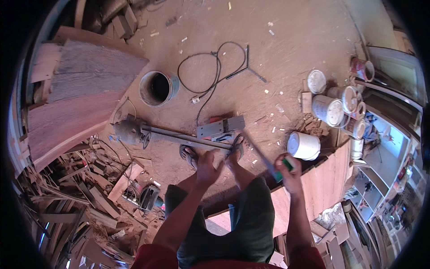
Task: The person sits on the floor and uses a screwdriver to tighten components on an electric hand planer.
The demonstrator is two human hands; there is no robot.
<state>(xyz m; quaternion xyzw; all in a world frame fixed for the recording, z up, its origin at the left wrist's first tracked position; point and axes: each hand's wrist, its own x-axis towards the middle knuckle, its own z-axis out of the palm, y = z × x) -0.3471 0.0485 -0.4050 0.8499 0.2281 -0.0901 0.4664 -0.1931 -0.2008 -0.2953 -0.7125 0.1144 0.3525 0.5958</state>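
My right hand (291, 175), at the lower right, grips a green-handled tool (281, 167); its long, blurred metal blade (257, 150) angles up-left toward my right foot. My left hand (208, 167) hangs empty over my feet, thumb apart from the loosely bent fingers, near a long metal bar (188, 139). The bar runs from a grey machine with a handwheel (127, 130) to between my sandalled feet. Just beyond it lies a slotted metal piece (210, 131) with some red showing behind it.
An open bucket (152, 89) stands beyond the machine near a looped cable (199, 67). Several buckets (328, 110) and a shelf unit (376, 143) are at right. Reddish boards (80, 116) fill the left, scrap wood (89, 197) the lower left. A wooden panel (313, 188) is beside me.
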